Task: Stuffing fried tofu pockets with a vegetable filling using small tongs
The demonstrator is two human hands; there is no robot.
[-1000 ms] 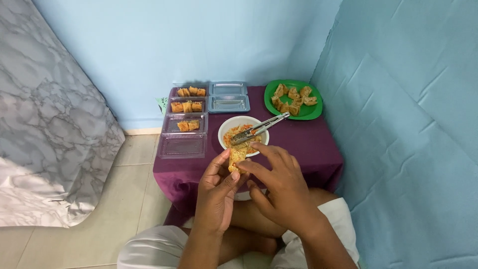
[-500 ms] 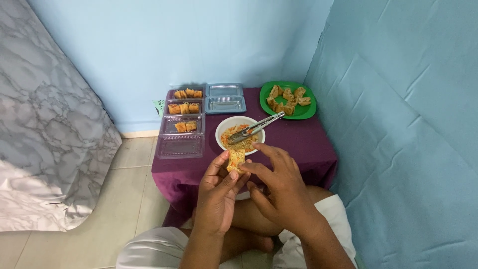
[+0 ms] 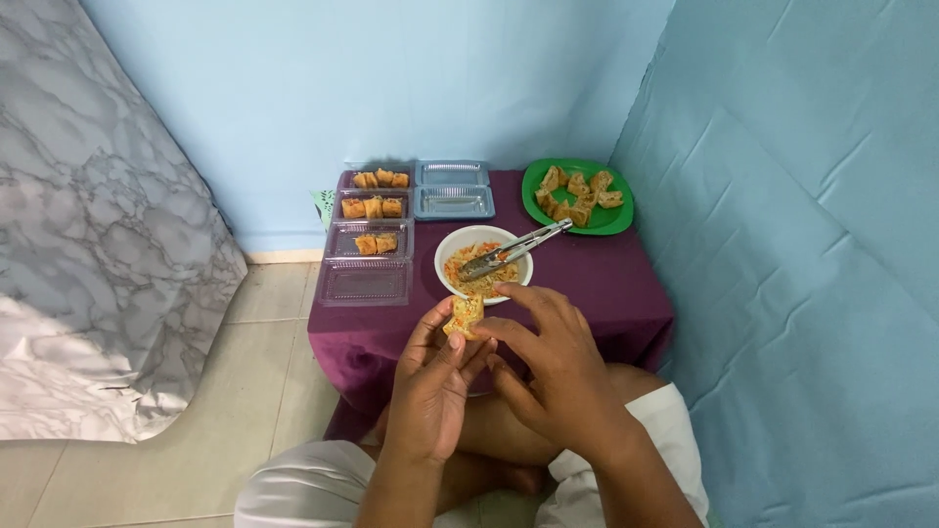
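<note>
Head view shows, at lower centre of the frame, the left hand (image 3: 430, 381) and right hand (image 3: 548, 357) with fingers closed around a small golden-brown filled tofu puff (image 3: 465, 315), apparently mid-stuffing, just below the white round bowl of shredded filling (image 3: 483, 262) on the purple-clothed table (image 3: 606, 284).

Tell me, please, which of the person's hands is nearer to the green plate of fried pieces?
Right. The right hand lies below the green plate, on the same side of the table. The left hand sits farther left, holding a stuffed piece near the white bowl.
</note>
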